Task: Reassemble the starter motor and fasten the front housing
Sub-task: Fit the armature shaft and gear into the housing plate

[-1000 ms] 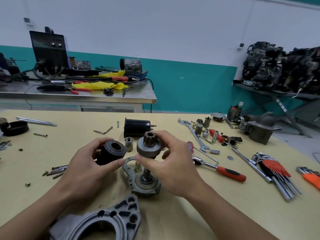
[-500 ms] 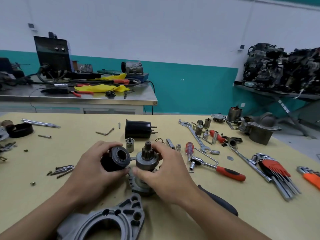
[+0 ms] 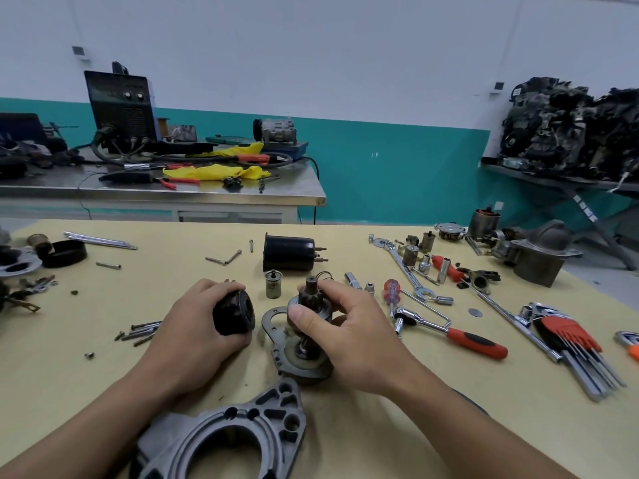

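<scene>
Gripping the black cylinder [image 3: 235, 314] in my left hand [image 3: 192, 324], I pinched the pinion drive [image 3: 309, 294] in my right hand [image 3: 358, 335].

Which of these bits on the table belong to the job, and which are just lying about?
In the job:
pinion gear, gripped by the right hand
black round part, gripped by the left hand
metal plate under the gear
grey housing at the near edge

Lying about:
orange-handled ratchet
hex keys
screwdriver
yellow cloth on the far bench
</scene>
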The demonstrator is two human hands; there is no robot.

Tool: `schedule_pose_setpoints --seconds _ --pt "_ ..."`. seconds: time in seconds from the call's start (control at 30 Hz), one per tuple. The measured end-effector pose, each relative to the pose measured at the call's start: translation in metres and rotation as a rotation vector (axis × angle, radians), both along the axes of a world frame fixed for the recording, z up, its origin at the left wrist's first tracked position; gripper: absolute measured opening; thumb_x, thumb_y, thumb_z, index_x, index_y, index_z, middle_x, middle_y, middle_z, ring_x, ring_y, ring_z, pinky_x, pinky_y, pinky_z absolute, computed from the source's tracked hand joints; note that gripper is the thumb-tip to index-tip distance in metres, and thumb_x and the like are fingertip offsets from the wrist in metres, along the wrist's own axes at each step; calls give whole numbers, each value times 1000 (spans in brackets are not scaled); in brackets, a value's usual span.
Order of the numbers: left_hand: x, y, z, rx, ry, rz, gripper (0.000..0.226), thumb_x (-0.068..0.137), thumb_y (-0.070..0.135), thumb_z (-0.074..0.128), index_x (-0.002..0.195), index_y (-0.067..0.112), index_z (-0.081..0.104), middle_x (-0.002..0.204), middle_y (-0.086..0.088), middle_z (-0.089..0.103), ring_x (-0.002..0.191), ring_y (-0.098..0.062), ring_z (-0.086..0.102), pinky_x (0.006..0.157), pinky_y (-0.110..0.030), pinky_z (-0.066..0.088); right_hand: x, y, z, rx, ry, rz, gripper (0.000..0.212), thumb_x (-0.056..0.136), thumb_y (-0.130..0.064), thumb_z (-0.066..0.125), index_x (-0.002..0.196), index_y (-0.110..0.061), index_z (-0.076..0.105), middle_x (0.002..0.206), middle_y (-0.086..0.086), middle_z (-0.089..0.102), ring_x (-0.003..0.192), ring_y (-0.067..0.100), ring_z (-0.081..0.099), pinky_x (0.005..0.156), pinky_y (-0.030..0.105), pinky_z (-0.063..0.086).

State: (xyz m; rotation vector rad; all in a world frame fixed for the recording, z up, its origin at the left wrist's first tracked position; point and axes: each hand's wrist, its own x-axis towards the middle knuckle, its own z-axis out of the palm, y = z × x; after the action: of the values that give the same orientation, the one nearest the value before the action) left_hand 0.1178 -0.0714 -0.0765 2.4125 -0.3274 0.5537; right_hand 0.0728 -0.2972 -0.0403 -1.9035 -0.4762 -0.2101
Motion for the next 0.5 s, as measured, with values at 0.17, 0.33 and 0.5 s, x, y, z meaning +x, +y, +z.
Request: schedule_pose_setpoints --seconds 0.17,0.33,0.5 --pt "0 3 1 1 26 47 67 69 25 89 130 28 61 107 13 54 96 -12 54 84 -24 40 3 -5 -1 -84 53 57 11 91 -41 63 100 -48 64 102 -16 70 100 3 65 88 30 58" --pt "-1 3 4 12 54 55 67 70 26 88 130 28 59 109 12 53 97 -12 53 84 -25 40 3 -5 -4 -161 90 38 14 96 -34 64 109 -29 68 100 -7 69 97 10 64 91 39 55" --pt "-1 2 7 39 82 34 66 71 27 86 131 31 58 112 12 53 99 -12 53 86 -24 41 4 -1 -3 -36 47 -8 15 96 -49 57 90 -55 69 102 -18 72 99 0 65 86 27 58"
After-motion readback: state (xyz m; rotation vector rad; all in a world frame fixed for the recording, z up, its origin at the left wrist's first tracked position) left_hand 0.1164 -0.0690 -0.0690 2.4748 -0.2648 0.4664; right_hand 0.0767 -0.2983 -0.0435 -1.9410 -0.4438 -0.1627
